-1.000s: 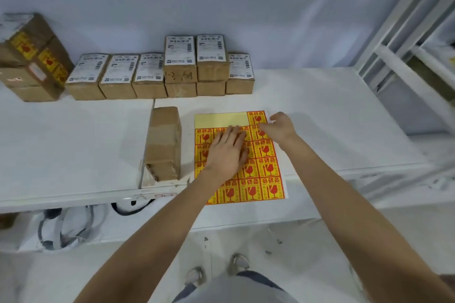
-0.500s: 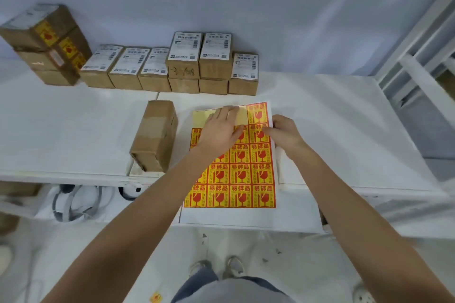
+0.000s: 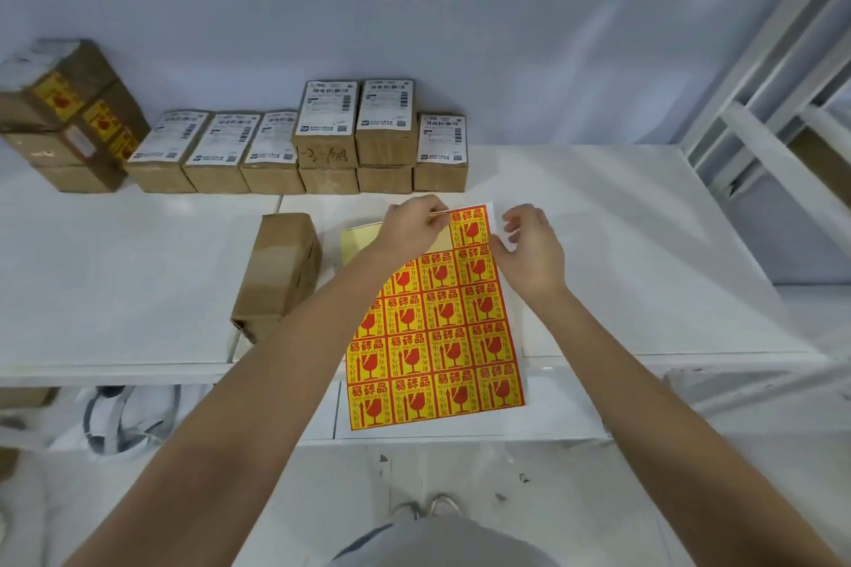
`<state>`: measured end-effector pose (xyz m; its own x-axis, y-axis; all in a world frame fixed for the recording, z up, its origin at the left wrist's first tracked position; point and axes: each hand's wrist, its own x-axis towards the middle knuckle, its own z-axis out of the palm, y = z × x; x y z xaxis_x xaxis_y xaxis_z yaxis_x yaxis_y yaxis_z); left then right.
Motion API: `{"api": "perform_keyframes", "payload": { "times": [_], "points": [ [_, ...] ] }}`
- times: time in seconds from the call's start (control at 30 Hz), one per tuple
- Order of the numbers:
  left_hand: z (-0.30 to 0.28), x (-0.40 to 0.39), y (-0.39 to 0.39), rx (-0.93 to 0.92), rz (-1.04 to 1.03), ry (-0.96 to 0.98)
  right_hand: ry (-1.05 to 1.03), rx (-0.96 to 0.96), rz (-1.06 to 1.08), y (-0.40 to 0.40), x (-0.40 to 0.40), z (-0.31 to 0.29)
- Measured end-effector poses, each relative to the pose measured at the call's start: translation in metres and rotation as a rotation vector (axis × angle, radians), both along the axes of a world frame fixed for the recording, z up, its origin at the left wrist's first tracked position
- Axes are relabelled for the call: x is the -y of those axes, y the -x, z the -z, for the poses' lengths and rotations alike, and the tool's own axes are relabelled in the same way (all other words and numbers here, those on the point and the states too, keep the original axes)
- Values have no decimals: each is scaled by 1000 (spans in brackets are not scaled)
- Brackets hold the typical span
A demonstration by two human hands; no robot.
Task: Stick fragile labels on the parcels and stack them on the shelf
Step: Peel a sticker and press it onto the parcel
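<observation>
**Peeling a fragile label at the top of the sheet**

Nearest, at the lower centre of the frame: label sheet (image 3: 437,336) laid flat on the white bench (image 3: 644,267), its lower edge overhanging the front lip, probably so the top row sat within easy reach of both arms. Most red-and-yellow stickers left in place; pale bare backing at the sheet's upper left, where labels were already gone.

Just above that, at mid-frame: left hand (image 3: 412,228) curled at the sheet's top edge, fingertips pinched at the corner of the top-right fragile label (image 3: 469,226), seemingly to lift it. Right hand (image 3: 529,246) just beside, fingers bent and loosely spread over the sheet's right margin, likely to steady the backing; actual grip on anything not clear.

Left of the sheet: one plain brown parcel (image 3: 281,272) set apart, close by, presumably next for a label.

Farther back, along the wall: row of parcels (image 3: 304,143) with white shipping slips up, some stacked two high, no fragile stickers visible. At upper left: tilted labelled parcels (image 3: 69,111) showing yellow stickers. At far right: white shelf frame (image 3: 760,115), destination not yet reached.
</observation>
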<state>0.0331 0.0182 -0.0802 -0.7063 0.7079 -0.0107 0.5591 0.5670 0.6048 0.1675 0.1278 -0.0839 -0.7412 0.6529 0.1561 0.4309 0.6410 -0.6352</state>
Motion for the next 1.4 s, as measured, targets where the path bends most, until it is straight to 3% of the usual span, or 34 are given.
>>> {"api": "perform_keyframes", "payload": {
  "times": [0.07,0.13,0.43,0.8,1.13,1.4],
  "points": [
    [3,-2,3,31,-2,16,-269,-48,-68,4,5,2],
    [6,-5,7,88,14,5,-360,-9,-137,12,12,2],
    [4,-9,10,148,32,31,-402,126,-23,37,22,6],
    [7,-7,20,143,24,55,-327,57,-60,47,27,9],
    [8,-1,13,-28,84,121,-373,148,-70,49,32,12],
    [1,3,15,-69,125,173,-314,79,-66,45,30,10]
  ]
}}
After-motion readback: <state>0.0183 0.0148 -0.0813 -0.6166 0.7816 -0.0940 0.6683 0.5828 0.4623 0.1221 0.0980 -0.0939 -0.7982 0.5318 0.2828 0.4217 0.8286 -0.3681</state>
